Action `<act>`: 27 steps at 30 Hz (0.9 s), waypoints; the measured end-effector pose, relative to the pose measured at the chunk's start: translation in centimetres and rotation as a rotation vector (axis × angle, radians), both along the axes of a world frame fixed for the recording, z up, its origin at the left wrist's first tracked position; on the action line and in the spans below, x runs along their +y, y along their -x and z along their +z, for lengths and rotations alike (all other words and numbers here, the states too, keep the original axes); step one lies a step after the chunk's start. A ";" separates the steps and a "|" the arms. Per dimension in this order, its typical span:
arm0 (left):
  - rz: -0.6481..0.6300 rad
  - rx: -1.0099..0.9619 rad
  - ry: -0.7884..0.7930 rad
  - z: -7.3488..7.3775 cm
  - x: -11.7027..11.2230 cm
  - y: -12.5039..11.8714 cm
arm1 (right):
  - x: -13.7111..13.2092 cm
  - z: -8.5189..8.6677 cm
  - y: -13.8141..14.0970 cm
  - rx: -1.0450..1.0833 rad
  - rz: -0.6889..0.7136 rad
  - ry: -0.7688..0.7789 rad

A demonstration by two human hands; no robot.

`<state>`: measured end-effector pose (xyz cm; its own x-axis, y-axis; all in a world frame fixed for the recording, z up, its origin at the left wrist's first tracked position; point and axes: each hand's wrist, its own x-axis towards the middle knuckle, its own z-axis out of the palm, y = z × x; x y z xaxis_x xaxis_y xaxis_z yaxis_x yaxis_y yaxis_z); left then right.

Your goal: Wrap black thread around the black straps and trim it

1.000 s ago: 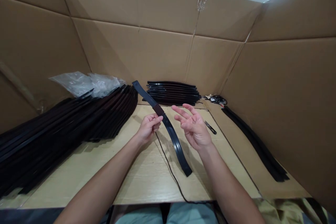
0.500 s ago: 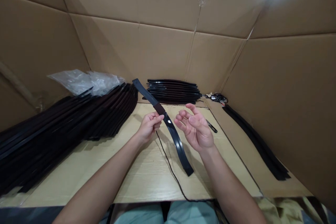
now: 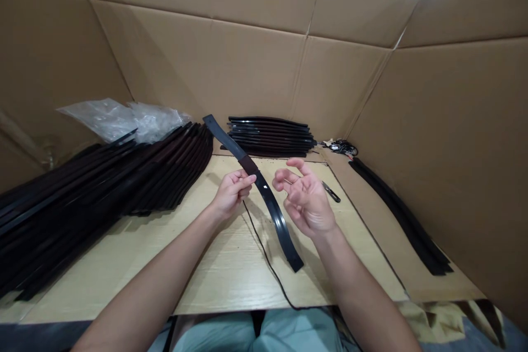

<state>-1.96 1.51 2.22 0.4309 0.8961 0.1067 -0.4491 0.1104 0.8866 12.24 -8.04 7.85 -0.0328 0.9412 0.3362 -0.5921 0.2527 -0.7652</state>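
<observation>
A curved, glossy black strip (image 3: 277,219) with a dark brown band (image 3: 248,165) slants over the middle of the table. My left hand (image 3: 234,193) pinches it just below the band, thumb on top. From beneath that hand a thin black cord (image 3: 266,261) runs down to the table's front edge. My right hand (image 3: 305,198) hovers to the right of the strip, apart from it, palm up with its fingers curled and spread. Nothing shows between those fingers.
Many similar dark strips (image 3: 165,176) fan out at the left, under clear plastic bags (image 3: 140,121). Another stack (image 3: 270,136) lies at the back. At right are long black strips (image 3: 400,214), a tangle of wires (image 3: 340,147) and a black cutter (image 3: 331,192). Cardboard walls (image 3: 256,71) enclose the table.
The view has tilted slightly downward. My right hand has turned a little and its fingers have shifted, while my left hand keeps its hold on the strip.
</observation>
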 end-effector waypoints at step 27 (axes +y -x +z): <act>-0.005 0.003 -0.022 -0.3 0.1 0.0 | 0.8 -0.7 0.3 -0.061 -0.107 0.012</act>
<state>-2.00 1.61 1.94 0.4360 0.8911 0.1256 -0.4463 0.0929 0.8900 11.97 -7.21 7.17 0.0484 0.9443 0.3255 -0.5146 0.3029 -0.8021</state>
